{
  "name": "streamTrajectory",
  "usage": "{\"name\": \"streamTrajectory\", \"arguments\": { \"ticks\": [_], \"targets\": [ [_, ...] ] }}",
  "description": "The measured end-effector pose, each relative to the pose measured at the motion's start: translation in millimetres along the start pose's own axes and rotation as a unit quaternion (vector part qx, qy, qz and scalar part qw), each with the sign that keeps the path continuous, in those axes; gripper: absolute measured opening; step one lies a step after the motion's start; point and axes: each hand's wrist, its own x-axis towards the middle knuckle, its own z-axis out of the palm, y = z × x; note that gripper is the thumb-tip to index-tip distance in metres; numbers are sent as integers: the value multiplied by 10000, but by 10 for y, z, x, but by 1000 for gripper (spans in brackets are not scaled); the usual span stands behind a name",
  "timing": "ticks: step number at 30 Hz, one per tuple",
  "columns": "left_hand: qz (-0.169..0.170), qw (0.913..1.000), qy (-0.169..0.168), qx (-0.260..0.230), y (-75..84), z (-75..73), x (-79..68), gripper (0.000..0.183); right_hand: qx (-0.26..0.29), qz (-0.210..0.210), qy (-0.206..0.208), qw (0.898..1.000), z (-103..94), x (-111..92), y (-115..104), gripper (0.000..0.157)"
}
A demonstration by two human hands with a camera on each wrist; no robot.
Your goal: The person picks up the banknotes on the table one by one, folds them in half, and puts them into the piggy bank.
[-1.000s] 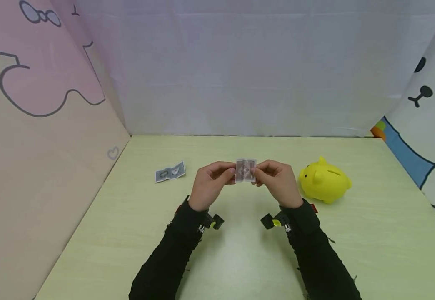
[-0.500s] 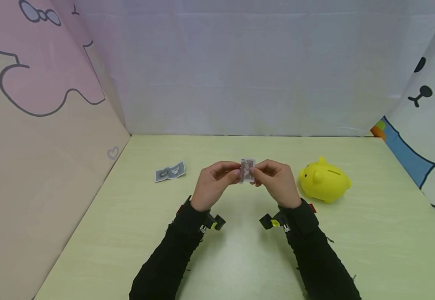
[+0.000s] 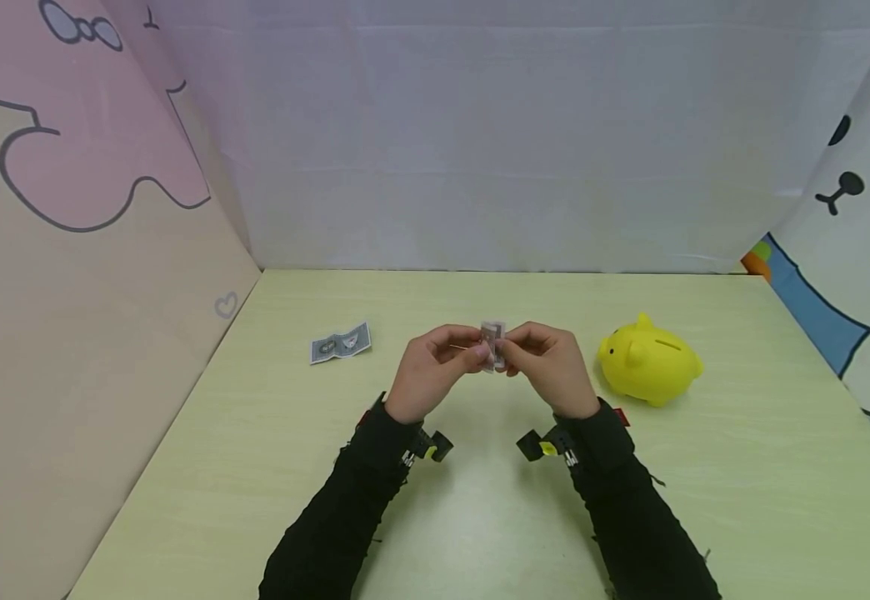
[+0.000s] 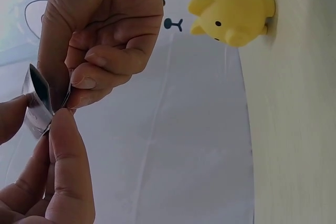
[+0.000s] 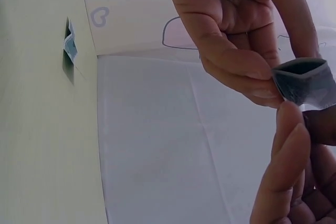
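A small folded banknote (image 3: 492,332) is up between both hands, above the table. My left hand (image 3: 429,375) pinches its left side between thumb and fingertips. Its right side is pinched by my right hand (image 3: 554,372). In the right wrist view the banknote (image 5: 313,88) bends into a loop with a gap inside. The left wrist view has the same curved banknote (image 4: 37,103), partly covered by fingertips. A second banknote (image 3: 341,343), creased, lies on the table left of my left hand.
To the right of my right hand stands a yellow piggy bank (image 3: 650,362) with a slot on top. The pale table (image 3: 472,517) ends at a white cloth (image 3: 480,167) behind, and printed cloths with cartoon figures hang at both sides.
The held banknote has gone from a wider, creased strip to a narrower fold. My hands have come closer together. The piggy bank and the other banknote stay in place.
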Motion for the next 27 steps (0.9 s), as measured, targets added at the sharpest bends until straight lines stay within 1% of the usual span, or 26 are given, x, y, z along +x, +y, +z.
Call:
{"name": "streamTrajectory", "arguments": {
  "ticks": [10,15,22,27],
  "targets": [
    [89,9998,-158,-45,-6,-3,-1,28,-39,57,-55,10000,1,-5,-12,15],
    [113,9997,-194,-56,-15,-10,1,28,96,14,-147,9998,-3,-5,-16,16],
    [107,9998,-146,-12,-21,-18,3,27,367,13,-337,9988,-8,-4,-18,18],
    [116,9999,-57,65,-31,-12,11,26,429,24,-406,9983,-5,-4,-20,19]
  ]
}}
